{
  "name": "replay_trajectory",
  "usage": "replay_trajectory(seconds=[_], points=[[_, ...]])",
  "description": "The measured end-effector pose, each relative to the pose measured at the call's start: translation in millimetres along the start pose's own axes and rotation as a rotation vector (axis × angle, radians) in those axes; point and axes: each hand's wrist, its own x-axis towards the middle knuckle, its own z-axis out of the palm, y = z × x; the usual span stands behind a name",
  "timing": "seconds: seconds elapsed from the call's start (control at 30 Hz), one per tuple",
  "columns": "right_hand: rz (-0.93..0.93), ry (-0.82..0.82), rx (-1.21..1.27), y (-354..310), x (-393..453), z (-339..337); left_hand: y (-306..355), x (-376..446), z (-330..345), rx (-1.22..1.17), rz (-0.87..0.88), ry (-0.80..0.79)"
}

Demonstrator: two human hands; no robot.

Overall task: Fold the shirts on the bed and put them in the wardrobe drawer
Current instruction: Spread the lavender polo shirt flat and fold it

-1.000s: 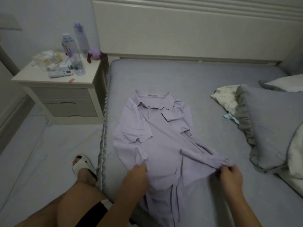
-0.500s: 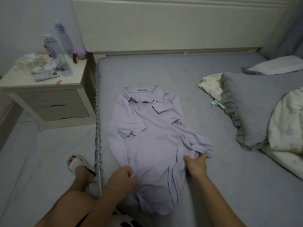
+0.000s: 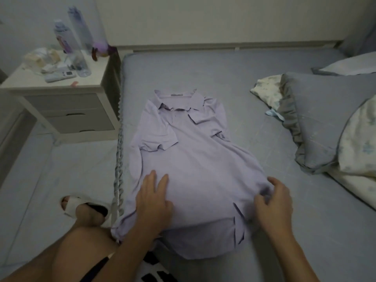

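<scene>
Lying flat near the left edge of the grey-sheeted bed (image 3: pixel 234 74): pale lilac short-sleeved collared shirt (image 3: pixel 195 159), collar toward the headboard, both sleeves folded in over the chest, hem reaching the near edge and drooping slightly over it.

Pressing down on the lower left of the shirt: left hand (image 3: pixel 152 202), palm flat, fingers straight and lying together, holding nothing.

Touching the lower right side seam of the shirt: right hand (image 3: pixel 273 202), fingers loosely curled over a small bunch of cloth; pinching it or merely resting on it — cannot tell.

Sitting along the right edge of the bed: grey ruffled pillow (image 3: pixel 325 119), with a cream floral quilt (image 3: pixel 360 143) overlapping it and a white pillow (image 3: pixel 350 64) behind, near the far right corner.

Standing beside the bed's left edge: cream bedside cabinet with drawers (image 3: pixel 67 110), carrying two clear plastic bottles (image 3: pixel 69 37), a white remote control (image 3: pixel 60 75) and a small purple toy (image 3: pixel 101 50).

Resting on the floor beside the bed's near left corner: bare foot in a white slipper (image 3: pixel 75 206).
</scene>
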Motion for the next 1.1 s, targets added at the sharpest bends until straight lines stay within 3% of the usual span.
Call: replay_trajectory(seconds=[0.1, 0.2, 0.27, 0.33, 0.47, 0.53, 0.6, 0.7, 0.83, 1.0, 1.03, 1.1], points=[[-0.266, -0.375, -0.107, -35.0, -1.2, 16.8, 11.4, 18.3, 12.3, 0.042, 0.048, -0.232], [-0.159, -0.563, -0.538, -19.9, -2.6, 31.7, -19.8, 18.1, 29.7, 0.146, -0.089, -0.306], [-0.065, -0.52, -0.664, -8.0, -0.5, 32.3, -37.9, 17.0, 28.5, 0.172, -0.126, -0.274], [-0.084, -0.425, -0.644, -17.3, 10.6, 40.2, -43.2, 29.4, 22.4, 0.204, -0.136, -0.244], [-0.41, -0.363, -0.434, -75.5, 54.3, 93.3, -38.9, 85.9, 10.4, 0.185, 0.023, -0.131], [-0.548, -0.386, -0.363, -104.4, 84.6, 126.3, -37.2, 122.6, 10.7, 0.134, 0.167, -0.17], [-0.619, -0.466, -0.361, -122.8, 115.4, 160.3, -43.6, 158.3, 21.2, 0.199, 0.242, -0.243], [-0.634, -0.506, -0.523, -128.6, 154.1, 200.8, -66.0, 203.3, 38.4, 0.247, 0.208, -0.232], [-0.478, -0.265, -0.627, -121.4, 223.6, 201.7, -98.9, 262.1, 35.5, 0.239, 0.029, -0.111], [0.069, -0.133, -0.615, -105.9, 299.6, 166.2, -121.5, 316.8, 12.0, -0.017, -0.462, 0.121], [0.079, -0.126, -0.641, -108.6, 301.4, 166.4, -120.6, 321.2, 10.0, 0.029, -0.422, 0.19], [-0.127, -0.126, -0.615, -122.6, 292.7, 177.8, -107.0, 327.0, 12.5, 0.129, -0.138, 0.271]])
